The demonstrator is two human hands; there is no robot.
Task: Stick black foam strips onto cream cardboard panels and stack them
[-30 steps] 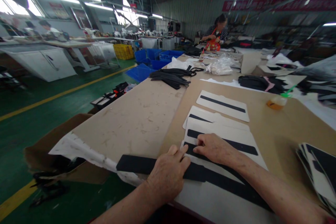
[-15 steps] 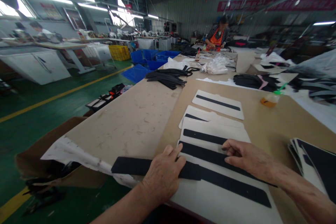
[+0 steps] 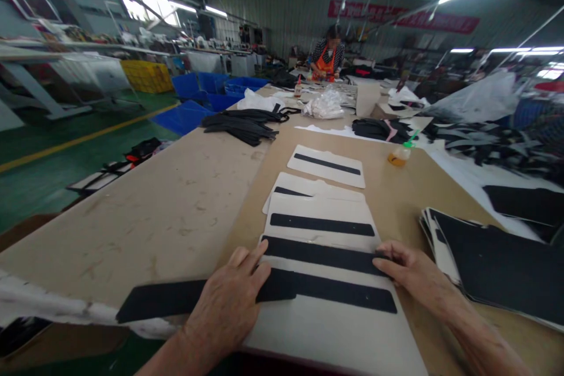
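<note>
**Operator:** Is my left hand placed well?

**Helper:** Yes. Your left hand (image 3: 227,299) lies palm down with the fingers spread, gripping nothing, and presses the long black strip (image 3: 167,299) where it runs onto the white panel (image 3: 326,335). Flat, even pressure suits that spot, since the strip's loose end reaches out to the lower left across the table (image 3: 132,229).

**Operator:** And my right?

**Helper:** Your right hand (image 3: 414,270) sits at the lower right, half open, its fingertips (image 3: 383,261) touching the right end of the upper black band (image 3: 321,255). I cannot tell whether they pinch it. Light, low fingers suit that edge best. The stack of black-and-white panels (image 3: 497,264) lies just right of that hand.
</note>
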